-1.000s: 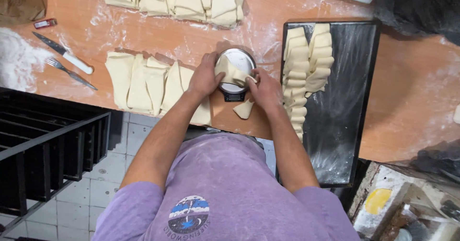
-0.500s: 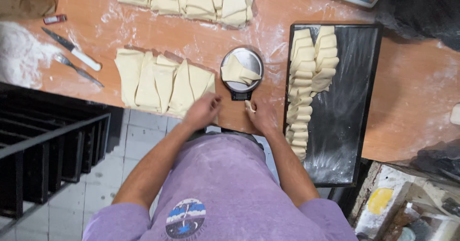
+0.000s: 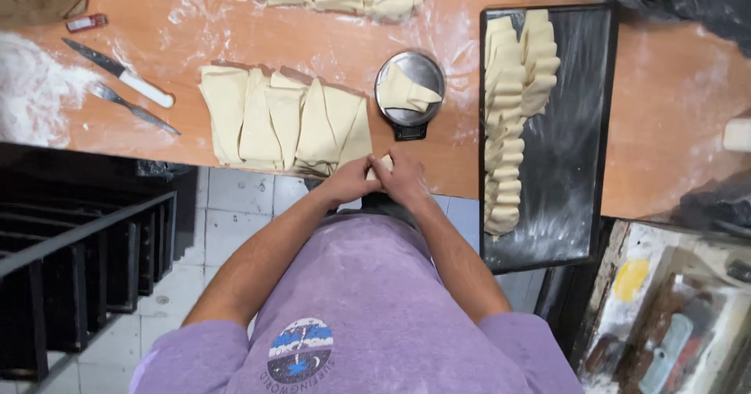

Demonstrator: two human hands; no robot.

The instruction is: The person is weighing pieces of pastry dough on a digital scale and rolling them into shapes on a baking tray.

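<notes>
I see both hands, left hand [image 3: 350,181] and right hand [image 3: 403,179], clenched together on a dough piece [image 3: 383,163] at the edge of the floured wooden table [image 3: 258,30], tiled floor [image 3: 227,214] below.

Left hand [image 3: 350,181], right hand [image 3: 403,179] pressed together, fingers curled

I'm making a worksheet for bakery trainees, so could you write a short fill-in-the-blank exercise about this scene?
1. Both the left hand and the right hand pinch one small piece of pale ____ at the table edge.
2. The small round metal scale carries a folded dough piece on its ____.
3. The long black baking tray lies to the person's ____.
4. The white-handled knife lies beside a heap of ____.

Missing words: dough; pan; right; flour
</notes>
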